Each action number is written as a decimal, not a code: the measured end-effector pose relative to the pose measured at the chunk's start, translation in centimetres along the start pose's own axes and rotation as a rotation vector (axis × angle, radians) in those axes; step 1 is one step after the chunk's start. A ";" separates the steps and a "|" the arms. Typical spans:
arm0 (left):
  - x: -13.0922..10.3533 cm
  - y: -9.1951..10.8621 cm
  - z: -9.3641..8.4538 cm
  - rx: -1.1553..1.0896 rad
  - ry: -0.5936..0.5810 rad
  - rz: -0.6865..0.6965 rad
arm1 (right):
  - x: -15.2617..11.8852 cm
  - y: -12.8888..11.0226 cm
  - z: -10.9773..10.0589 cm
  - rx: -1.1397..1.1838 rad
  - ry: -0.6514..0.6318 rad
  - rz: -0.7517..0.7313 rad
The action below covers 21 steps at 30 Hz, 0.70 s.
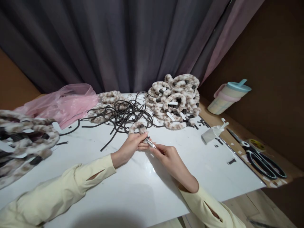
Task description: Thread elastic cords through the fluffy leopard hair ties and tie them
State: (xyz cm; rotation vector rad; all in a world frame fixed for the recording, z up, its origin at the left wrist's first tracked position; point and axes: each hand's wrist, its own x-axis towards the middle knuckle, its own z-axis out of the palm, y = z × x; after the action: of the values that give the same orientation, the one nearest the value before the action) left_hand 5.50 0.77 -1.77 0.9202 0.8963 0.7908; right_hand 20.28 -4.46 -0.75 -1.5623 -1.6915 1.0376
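Observation:
Near the middle of the white table, my left hand is closed on a small fluffy ring, spotted brown and white with a dark band. My right hand is closed round a small silver metal tool. The tool's tip touches the ring's lower right side, by my left fingertips. Just behind the ring lies a tangle of dark cords. My fingers hide the ring's lower part and the tool's rear end.
Piles of fluffy rings lie at the back right and left. A pink plastic bag is behind the left pile. On the right are a small white bottle, scissors, a tape roll and a tumbler.

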 end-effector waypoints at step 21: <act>0.2 -0.4 -0.2 0.002 -0.031 -0.003 | -0.4 0.4 0.7 -0.450 0.046 -0.215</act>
State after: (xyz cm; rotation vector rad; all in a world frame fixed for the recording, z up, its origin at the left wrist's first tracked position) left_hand 5.48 0.90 -2.24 0.9302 0.8713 0.7712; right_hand 19.97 -4.95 -1.40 -1.6048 -2.1072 0.5302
